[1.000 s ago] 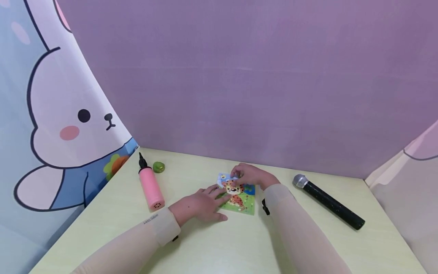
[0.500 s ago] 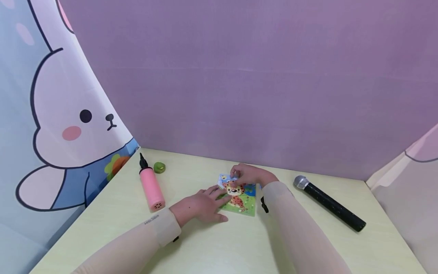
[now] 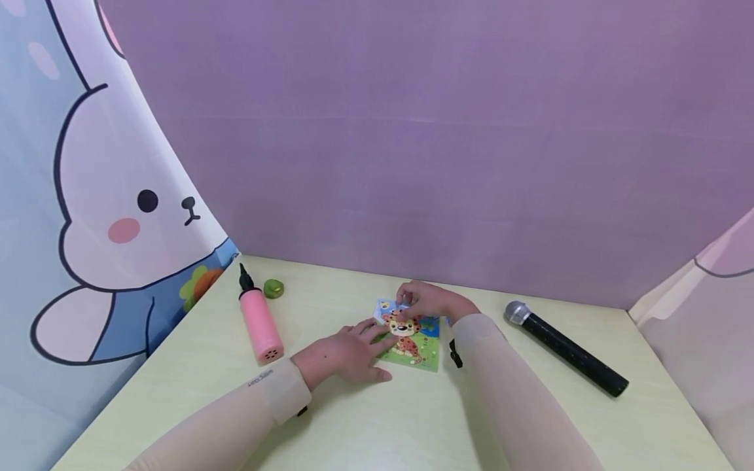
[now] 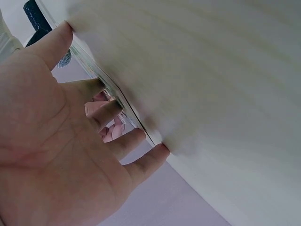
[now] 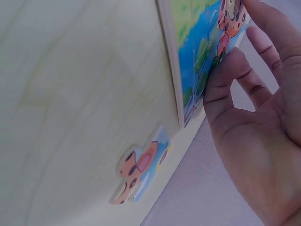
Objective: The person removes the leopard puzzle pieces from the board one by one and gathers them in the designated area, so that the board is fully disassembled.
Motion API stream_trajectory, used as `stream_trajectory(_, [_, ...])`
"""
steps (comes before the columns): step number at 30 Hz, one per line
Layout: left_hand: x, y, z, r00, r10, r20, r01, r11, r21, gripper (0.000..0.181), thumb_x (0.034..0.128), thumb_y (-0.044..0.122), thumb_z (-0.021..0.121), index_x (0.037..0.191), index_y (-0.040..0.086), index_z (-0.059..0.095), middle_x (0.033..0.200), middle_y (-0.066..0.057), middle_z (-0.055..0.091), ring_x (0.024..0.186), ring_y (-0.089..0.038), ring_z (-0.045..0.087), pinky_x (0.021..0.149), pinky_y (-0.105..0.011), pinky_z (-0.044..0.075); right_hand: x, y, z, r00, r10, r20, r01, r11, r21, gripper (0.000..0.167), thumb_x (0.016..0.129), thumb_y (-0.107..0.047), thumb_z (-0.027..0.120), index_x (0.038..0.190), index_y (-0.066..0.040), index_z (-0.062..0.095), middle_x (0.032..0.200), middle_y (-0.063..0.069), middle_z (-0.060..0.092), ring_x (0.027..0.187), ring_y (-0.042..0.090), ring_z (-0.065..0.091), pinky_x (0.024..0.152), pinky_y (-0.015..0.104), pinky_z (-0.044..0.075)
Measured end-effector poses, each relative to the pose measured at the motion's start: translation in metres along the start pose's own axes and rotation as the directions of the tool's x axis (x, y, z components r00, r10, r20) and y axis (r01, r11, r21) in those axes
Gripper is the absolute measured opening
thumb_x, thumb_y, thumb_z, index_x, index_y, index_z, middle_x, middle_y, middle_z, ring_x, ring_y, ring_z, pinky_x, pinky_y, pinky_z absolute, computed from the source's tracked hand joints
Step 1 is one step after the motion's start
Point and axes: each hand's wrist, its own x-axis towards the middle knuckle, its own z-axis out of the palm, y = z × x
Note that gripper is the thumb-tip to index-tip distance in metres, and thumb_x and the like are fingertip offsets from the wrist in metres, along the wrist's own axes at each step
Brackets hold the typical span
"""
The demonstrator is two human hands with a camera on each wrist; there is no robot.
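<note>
A leopard jigsaw puzzle (image 3: 408, 350) in a flat board lies on the table in the head view. My left hand (image 3: 351, 353) rests at its left side, fingers spread and nearly straight, some tips on the board. At the top edge my right hand (image 3: 430, 302) has its thumb and curled fingers on a puzzle piece (image 5: 229, 26) showing the spotted ear, which the right wrist view shows partly covered by the fingers. Beside the board a loose puzzle piece (image 5: 141, 167) lies on the table, mostly hidden by the right wrist in the head view.
A pink hand pump (image 3: 262, 326) with a black nozzle lies on the left of the table (image 3: 365, 432). Near its nozzle sits a small green object (image 3: 273, 288). To the right lies a black microphone (image 3: 565, 348). A purple cloth (image 3: 412, 144) hangs behind.
</note>
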Motion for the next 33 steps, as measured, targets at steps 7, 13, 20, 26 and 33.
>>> stream_trajectory(7, [0.0013, -0.0018, 0.0028, 1.000, -0.001, 0.002, 0.001, 1.000, -0.010, 0.083, 0.1015, 0.073, 0.053, 0.171, 0.038, 0.024, 0.181, 0.004, 0.019, 0.169, -0.032, 0.017, 0.132, -0.062, 0.032, -0.0021, 0.0012, 0.0013, 1.000, 0.016, 0.003, -0.016, 0.999, 0.051, 0.032, 0.098, -0.030, 0.079, 0.123, -0.018, 0.065, 0.121, 0.005, 0.063, 0.107, 0.024, 0.058, 0.095, 0.040, 0.051])
stream_trajectory(13, [0.0008, -0.0017, 0.0029, 1.000, 0.002, 0.004, -0.001, 1.000, -0.018, 0.083, 0.1016, 0.072, 0.053, 0.171, 0.038, 0.024, 0.181, 0.004, 0.018, 0.169, -0.032, 0.017, 0.133, -0.062, 0.031, -0.0030, 0.0005, 0.0022, 1.000, 0.021, 0.000, -0.021, 0.998, 0.052, 0.030, 0.098, -0.031, 0.079, 0.122, -0.021, 0.065, 0.119, 0.004, 0.063, 0.104, 0.023, 0.058, 0.091, 0.038, 0.051])
stream_trajectory(20, [0.0019, -0.0023, 0.0038, 1.000, 0.003, 0.006, -0.003, 1.000, -0.018, 0.082, 0.1016, 0.073, 0.053, 0.171, 0.038, 0.024, 0.181, 0.004, 0.018, 0.169, -0.032, 0.016, 0.133, -0.062, 0.031, -0.0026, 0.0025, 0.0032, 1.000, 0.014, -0.012, -0.013, 0.999, 0.051, 0.027, 0.099, -0.029, 0.078, 0.121, -0.022, 0.065, 0.115, 0.003, 0.063, 0.101, 0.022, 0.058, 0.088, 0.036, 0.051])
stream_trajectory(26, [0.0019, -0.0024, 0.0030, 1.000, 0.003, 0.017, -0.003, 1.000, -0.018, 0.082, 0.1026, 0.073, 0.050, 0.171, 0.038, 0.022, 0.182, 0.004, 0.017, 0.170, -0.032, 0.014, 0.133, -0.062, 0.030, -0.0017, 0.0044, 0.0041, 0.999, -0.010, -0.033, 0.011, 0.999, 0.033, 0.025, 0.101, -0.029, 0.076, 0.121, -0.020, 0.064, 0.109, 0.002, 0.061, 0.097, 0.020, 0.055, 0.084, 0.034, 0.048])
stream_trajectory(33, [0.0016, -0.0017, 0.0016, 1.000, 0.003, 0.015, -0.003, 1.000, -0.014, 0.082, 0.1030, 0.072, 0.050, 0.172, 0.038, 0.021, 0.182, 0.005, 0.017, 0.170, -0.032, 0.014, 0.133, -0.062, 0.030, -0.0007, 0.0068, 0.0030, 0.998, -0.043, -0.035, 0.044, 0.999, 0.028, 0.022, 0.104, -0.026, 0.072, 0.122, -0.016, 0.064, 0.107, 0.003, 0.061, 0.093, 0.019, 0.056, 0.081, 0.033, 0.047])
